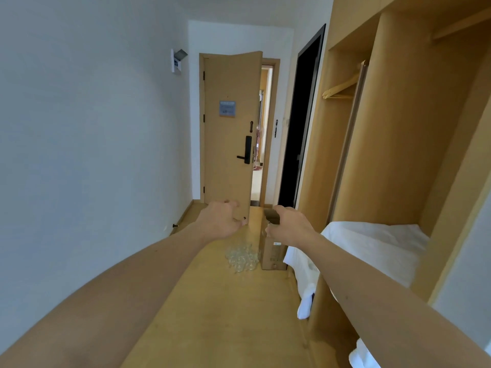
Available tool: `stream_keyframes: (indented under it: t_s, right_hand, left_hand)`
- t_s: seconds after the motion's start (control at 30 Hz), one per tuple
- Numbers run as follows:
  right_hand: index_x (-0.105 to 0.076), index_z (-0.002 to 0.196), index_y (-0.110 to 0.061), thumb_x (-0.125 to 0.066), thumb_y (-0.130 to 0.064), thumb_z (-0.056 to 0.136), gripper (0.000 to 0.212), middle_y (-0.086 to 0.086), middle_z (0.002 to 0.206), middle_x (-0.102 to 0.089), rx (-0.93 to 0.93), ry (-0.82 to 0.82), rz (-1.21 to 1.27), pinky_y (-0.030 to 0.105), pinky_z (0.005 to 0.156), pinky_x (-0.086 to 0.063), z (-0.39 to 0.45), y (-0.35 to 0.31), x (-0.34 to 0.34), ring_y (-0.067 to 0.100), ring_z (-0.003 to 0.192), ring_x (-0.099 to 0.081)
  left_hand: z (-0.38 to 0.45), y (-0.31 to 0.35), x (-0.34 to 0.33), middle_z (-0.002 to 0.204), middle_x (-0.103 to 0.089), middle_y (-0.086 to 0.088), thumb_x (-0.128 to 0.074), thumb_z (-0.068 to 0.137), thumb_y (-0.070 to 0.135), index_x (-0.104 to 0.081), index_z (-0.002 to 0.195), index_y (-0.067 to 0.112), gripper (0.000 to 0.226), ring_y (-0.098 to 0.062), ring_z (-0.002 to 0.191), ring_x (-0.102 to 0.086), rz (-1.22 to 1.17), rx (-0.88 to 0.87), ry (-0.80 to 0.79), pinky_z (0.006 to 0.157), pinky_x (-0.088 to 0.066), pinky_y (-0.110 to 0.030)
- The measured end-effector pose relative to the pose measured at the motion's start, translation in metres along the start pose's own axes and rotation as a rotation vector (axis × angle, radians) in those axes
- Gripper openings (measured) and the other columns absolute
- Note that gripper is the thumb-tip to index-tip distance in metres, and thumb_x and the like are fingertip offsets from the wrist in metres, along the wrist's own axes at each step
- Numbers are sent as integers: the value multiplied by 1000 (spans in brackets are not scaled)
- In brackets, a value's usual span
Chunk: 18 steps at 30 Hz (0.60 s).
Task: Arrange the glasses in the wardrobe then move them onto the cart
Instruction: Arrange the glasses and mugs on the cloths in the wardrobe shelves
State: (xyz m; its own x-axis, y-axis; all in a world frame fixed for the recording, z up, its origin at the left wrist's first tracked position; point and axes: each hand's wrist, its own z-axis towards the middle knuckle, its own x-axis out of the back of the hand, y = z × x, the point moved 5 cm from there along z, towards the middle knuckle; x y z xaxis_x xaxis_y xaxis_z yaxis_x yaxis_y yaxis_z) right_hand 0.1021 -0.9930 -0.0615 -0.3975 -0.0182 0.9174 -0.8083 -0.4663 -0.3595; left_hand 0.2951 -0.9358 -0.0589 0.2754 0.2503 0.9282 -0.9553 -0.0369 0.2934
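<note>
1. The glasses [242, 257] stand in a tight cluster on the floor [225, 314], far down the passage, just left of a cardboard box [272, 251]. They touch one another, so a careless reach or a foot could knock several over at once.
2. The right hand [288, 227] is curled round a dark flap at the top of the box, thumb and fingers pinching it. If the box is dragged or tipped left, I judge it would sweep into the glasses.
3. The left hand [221, 219] hangs above the glasses with fingers loosely curled and nothing in them; whether it touches the door [228, 134] behind it I cannot tell.
4. The door stands ajar at the far end. Someone pushing it in would likely not reach the glasses, but the gap leaves little room to step round them.
5. No cart is in view, so carrying will mean a walk with fragile loads. Wet or smooth glass slips easily.
6. Materials: the glasses are clear, rounded and shiny. The box is matt brown card with square edges. The floor is smooth, pale wood-toned board, hard enough to shatter a dropped glass.
7. The wardrobe [398, 155] on the right is flat tan laminate. White, soft, rumpled cloth [372, 248] lies on its low shelf and droops over the edge, where a glass set down could sit unevenly.
</note>
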Motion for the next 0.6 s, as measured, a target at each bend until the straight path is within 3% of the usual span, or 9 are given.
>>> stream_keyframes:
  t_s: [0.2, 0.33, 0.5, 0.6]
  right_hand:
    - [-35, 154, -20, -67, -42, 91, 74, 8, 149, -47, -41, -23, -1, 47, 105, -49, 73, 32, -16, 31, 135, -45]
    - [-40, 150, -19, -68, -39, 90, 69, 6, 140, -53, -58, -30, 14, 46, 99, -53, 115, 47, -23, 28, 127, -51]
    - [-53, 129, -22, -70, -34, 86, 48, 3, 116, -59, -80, -35, -6, 45, 91, -56, 173, 59, -32, 28, 114, -56]
    - [-46, 141, -23, -68, -36, 90, 57, 6, 123, -57, -92, -1, -27, 45, 93, -54, 220, 62, -36, 30, 116, -54]
  left_hand:
    - [76, -11, -18, 149, -49, -9, -60, 96, 48, -41, 152, 20, 65, -32, 134, -44, 37, 6, -37, 105, -45, -43]
    - [122, -13, -26, 144, -52, -9, -58, 98, 46, -40, 151, 19, 62, -31, 126, -52, 50, -16, -55, 101, -49, -45]
    - [185, -24, -35, 139, -56, -11, -59, 98, 44, -44, 148, 17, 59, -31, 114, -58, 54, -88, -49, 95, -52, -45]
    - [231, -39, -40, 142, -53, -8, -59, 97, 43, -44, 146, 20, 56, -28, 112, -58, 43, -107, -48, 93, -53, -43]
